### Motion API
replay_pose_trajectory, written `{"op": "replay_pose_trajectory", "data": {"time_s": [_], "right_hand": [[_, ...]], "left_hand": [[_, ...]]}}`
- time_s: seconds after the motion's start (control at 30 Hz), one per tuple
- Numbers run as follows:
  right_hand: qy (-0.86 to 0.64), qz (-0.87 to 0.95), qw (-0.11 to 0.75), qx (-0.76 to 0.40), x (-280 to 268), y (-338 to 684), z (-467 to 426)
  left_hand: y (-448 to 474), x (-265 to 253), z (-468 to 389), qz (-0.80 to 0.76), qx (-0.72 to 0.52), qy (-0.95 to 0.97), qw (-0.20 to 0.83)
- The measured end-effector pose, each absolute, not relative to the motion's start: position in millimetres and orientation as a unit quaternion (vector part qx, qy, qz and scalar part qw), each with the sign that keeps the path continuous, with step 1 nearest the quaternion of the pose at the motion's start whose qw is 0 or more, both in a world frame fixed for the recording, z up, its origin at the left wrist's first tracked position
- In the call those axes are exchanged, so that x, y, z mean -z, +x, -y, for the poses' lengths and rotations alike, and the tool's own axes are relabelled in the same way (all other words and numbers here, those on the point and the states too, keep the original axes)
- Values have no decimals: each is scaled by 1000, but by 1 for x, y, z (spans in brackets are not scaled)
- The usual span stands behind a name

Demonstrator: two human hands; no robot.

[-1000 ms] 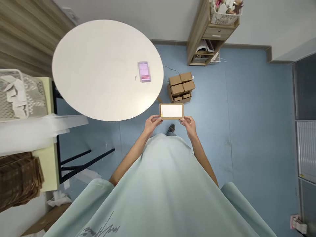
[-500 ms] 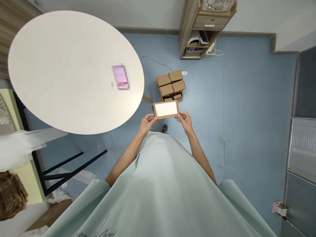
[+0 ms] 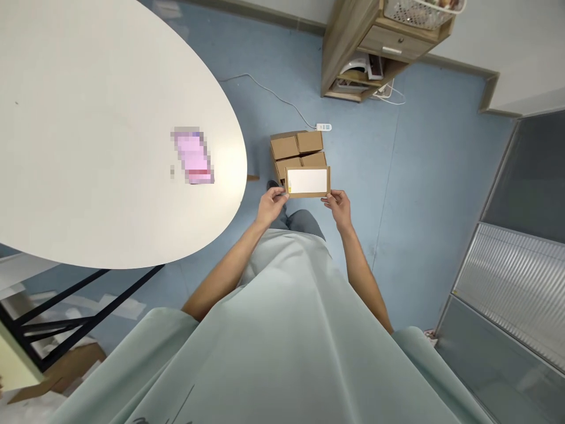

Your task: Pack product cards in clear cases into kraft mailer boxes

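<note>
Between my two hands is a small flat cardboard box (image 3: 308,195) with a white label (image 3: 309,181) covering most of its top. My left hand (image 3: 271,206) pinches its lower left corner, thumb on top. At the lower right corner, my right hand (image 3: 339,207) grips the box the same way. Just beyond it, on the floor, stand several stacked brown cardboard boxes (image 3: 285,147), partly hidden behind the held one.
A white round table (image 3: 110,218) fills the left, bearing a blurred pink item (image 3: 194,156). A white power strip (image 3: 323,127) with a cord lies past the boxes. A wooden cabinet (image 3: 331,65) stands at the back; glass panels (image 3: 512,282) line the right.
The view has turned and shifted, so the table sits further left and closer. Both hands still hold the box, which now overlaps the stacked boxes more. My legs have come into view.
</note>
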State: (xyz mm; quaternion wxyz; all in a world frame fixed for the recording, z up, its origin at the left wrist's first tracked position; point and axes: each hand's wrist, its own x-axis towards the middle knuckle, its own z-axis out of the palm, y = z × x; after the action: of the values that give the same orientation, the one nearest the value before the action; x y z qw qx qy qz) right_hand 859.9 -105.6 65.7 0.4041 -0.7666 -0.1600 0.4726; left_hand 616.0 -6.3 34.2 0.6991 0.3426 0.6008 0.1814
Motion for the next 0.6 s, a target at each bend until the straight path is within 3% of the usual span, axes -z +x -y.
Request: {"op": "replay_pose_trajectory", "data": {"time_s": [0.27, 0.6], "right_hand": [[-755, 183, 348, -524, 4, 893, 19], [-735, 180, 286, -589, 133, 922, -42]], "left_hand": [[639, 9, -47, -653, -216, 308, 657], [658, 104, -74, -691, -228, 267, 632]]}}
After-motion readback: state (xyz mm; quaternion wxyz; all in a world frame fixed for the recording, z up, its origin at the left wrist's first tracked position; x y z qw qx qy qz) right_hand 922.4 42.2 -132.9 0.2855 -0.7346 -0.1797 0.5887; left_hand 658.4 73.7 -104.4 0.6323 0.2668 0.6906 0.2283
